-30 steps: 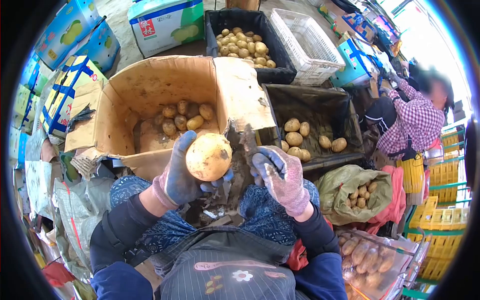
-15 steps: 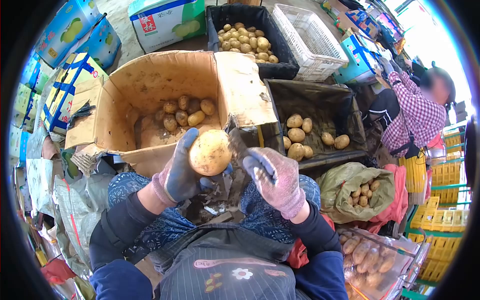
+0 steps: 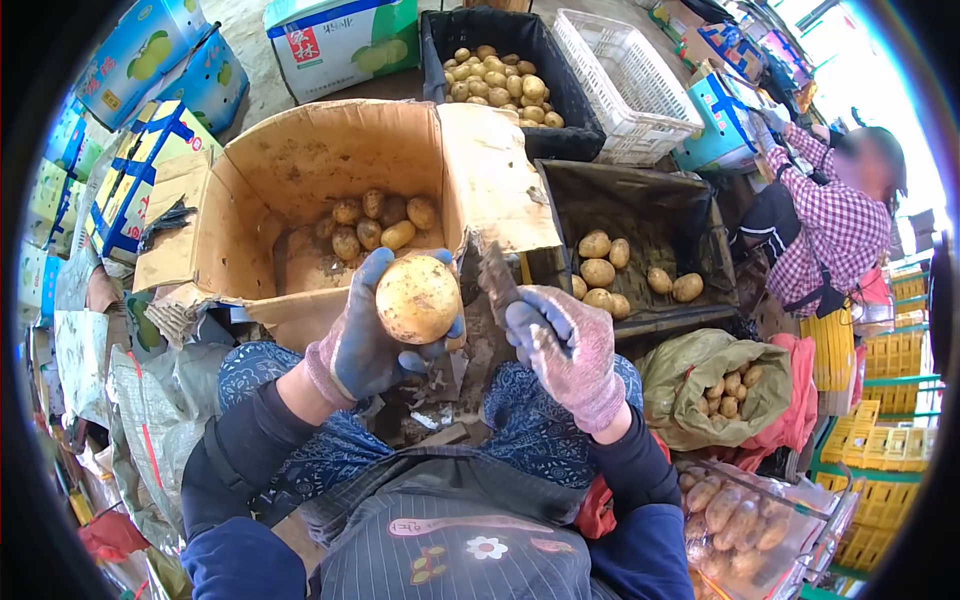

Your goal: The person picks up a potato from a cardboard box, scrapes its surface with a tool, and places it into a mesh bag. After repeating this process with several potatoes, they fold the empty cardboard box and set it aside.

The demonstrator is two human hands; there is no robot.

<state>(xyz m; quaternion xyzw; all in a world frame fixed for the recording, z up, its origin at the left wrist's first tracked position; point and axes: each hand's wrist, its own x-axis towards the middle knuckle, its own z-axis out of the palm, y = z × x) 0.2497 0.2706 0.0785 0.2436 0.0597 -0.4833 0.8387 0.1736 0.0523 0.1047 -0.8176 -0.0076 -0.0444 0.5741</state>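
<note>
The left hand's (image 3: 360,345) fingers wrap a soil-flecked potato (image 3: 418,298) near the cardboard box (image 3: 300,160), the right hand's (image 3: 570,350) fingers gripping a knife (image 3: 497,280) just right of it, so trimming looks barely begun.

Handle of the blade (image 3: 497,283) hidden within the gloved right hand (image 3: 565,350)
</note>
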